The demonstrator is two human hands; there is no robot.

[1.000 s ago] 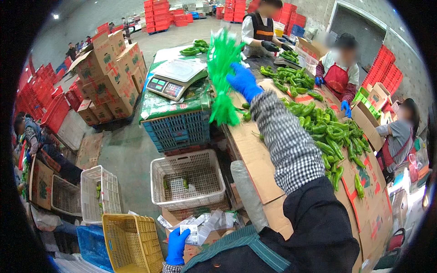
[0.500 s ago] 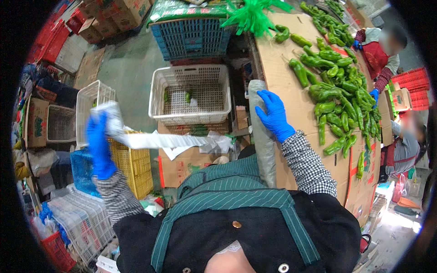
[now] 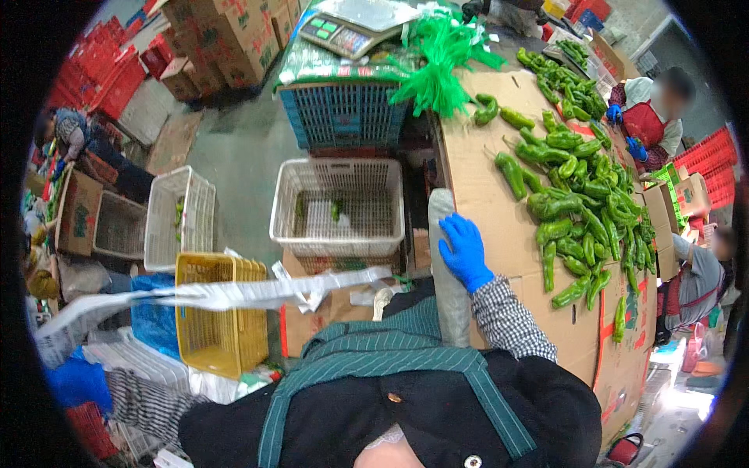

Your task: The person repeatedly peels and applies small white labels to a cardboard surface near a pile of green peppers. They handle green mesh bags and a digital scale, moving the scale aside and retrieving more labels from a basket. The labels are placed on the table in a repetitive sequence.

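My left hand (image 3: pixel 82 382), in a blue glove, is far out at the lower left rim of the view. A long white strip (image 3: pixel 226 295), maybe paper or thin plastic, trails rightward from it across the front of my body. The fingers are partly blurred, but the hand is closed on the strip's end. My right hand (image 3: pixel 466 251), also blue-gloved, rests with its fingers out on the grey padded edge (image 3: pixel 446 288) of the cardboard-covered table (image 3: pixel 519 304). Further right on that table lies a heap of long green peppers (image 3: pixel 581 187).
A white crate (image 3: pixel 337 248) with a few peppers inside stands ahead on the floor; a yellow crate (image 3: pixel 222 351) and another white crate (image 3: pixel 168 249) are to the left. A scale (image 3: pixel 343 35) and green netting (image 3: pixel 441 66) are at the back. Co-workers (image 3: pixel 655 117) stand along the table's far right side.
My left hand has swung out left and down, drawing the white strip out longer. My right hand stays on the padded edge. The view has shifted, bringing the scale into sight.
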